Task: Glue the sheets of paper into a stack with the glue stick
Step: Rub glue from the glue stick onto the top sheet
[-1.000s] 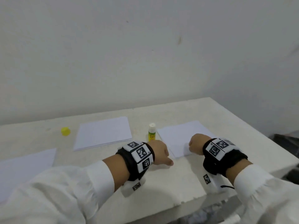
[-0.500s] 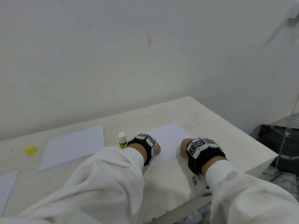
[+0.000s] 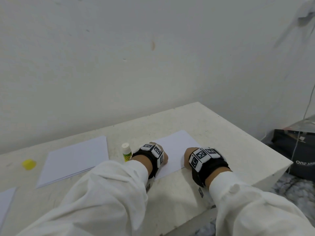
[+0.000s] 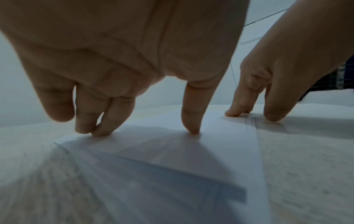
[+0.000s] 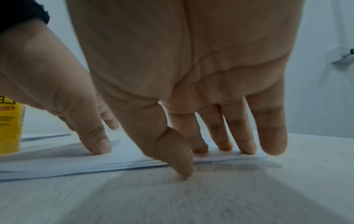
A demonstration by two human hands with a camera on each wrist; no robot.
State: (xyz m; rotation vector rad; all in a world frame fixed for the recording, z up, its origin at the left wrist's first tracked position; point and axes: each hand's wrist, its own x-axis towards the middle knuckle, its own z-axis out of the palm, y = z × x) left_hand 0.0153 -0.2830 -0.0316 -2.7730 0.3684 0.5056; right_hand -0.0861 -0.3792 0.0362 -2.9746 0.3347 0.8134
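A small stack of white sheets [image 3: 177, 145] lies on the right part of the table. My left hand [image 3: 164, 157] presses its near left corner, with fingertips [image 4: 101, 131] and thumb down on the top sheet [image 4: 172, 163]. My right hand [image 3: 187, 156] sits at the stack's near right edge. Its straight fingers [image 5: 247, 145] touch the paper edge [image 5: 95, 163] and its thumb rests on the bare table. The glue stick [image 3: 127, 151], yellow with a white top, stands upright just left of my left hand, also at the left edge of the right wrist view [image 5: 9, 128].
A second pile of white paper [image 3: 75, 159] lies left of the glue stick. A yellow cap [image 3: 29, 164] sits further left, and another sheet [image 3: 6, 200] at the far left. The table's right edge [image 3: 272, 172] drops to a black box [image 3: 298, 150] on the floor.
Both hands have moved forward from the stack's near edge onto the paper. The view has swung right and closer.
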